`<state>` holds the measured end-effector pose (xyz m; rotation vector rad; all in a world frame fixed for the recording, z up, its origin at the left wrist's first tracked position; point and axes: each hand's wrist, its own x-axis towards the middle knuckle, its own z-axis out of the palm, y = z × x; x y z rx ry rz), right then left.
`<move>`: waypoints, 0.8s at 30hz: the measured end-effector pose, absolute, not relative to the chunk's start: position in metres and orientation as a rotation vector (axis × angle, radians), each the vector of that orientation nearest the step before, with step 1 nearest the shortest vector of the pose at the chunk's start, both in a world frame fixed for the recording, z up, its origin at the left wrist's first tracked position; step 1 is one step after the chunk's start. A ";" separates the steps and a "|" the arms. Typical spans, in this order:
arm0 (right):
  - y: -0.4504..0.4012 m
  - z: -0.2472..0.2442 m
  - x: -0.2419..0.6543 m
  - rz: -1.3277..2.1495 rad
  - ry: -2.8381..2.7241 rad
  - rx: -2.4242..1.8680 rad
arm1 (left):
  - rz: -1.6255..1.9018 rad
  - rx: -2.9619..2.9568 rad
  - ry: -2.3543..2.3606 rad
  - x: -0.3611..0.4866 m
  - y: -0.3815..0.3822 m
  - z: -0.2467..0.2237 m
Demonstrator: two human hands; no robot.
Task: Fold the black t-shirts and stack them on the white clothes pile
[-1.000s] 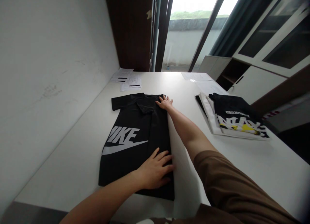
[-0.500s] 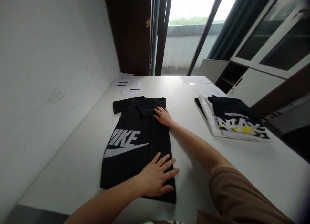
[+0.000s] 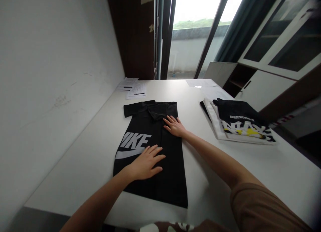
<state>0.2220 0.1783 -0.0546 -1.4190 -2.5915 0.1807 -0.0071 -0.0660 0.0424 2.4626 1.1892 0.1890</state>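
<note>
A black T-shirt (image 3: 173, 165) with grey NIKE lettering lies on the white table, its right side folded over toward the middle and one sleeve sticking out to the left. My left hand (image 3: 146, 161) rests over its lower middle, beside the lettering, fingers apart. Higher up, near the right edge and below the folded sleeve, my right hand (image 3: 175, 126) lies flat on the cloth with spread fingers. Neither hand grips anything.
Folded black and white clothes (image 3: 242, 120) are stacked on the table's right side. Papers (image 3: 135, 90) lie at the far left, with more sheets (image 3: 200, 83) at the far edge. A wall (image 3: 62, 75) borders the left.
My left hand has moved up and left across the shirt, off its lower right edge. The shirt and my right hand appear slightly further right, with my right hand a little lower.
</note>
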 end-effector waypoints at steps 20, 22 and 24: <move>0.247 -0.007 0.142 0.127 -2.406 -1.472 | 0.355 2.398 1.792 -0.071 -0.052 -0.004; 0.246 -0.007 0.099 0.140 -2.480 -1.318 | 0.357 2.329 1.933 -0.082 -0.049 0.003; 0.247 -0.008 0.060 0.141 -2.516 -1.225 | 0.336 2.237 2.068 -0.093 -0.048 0.009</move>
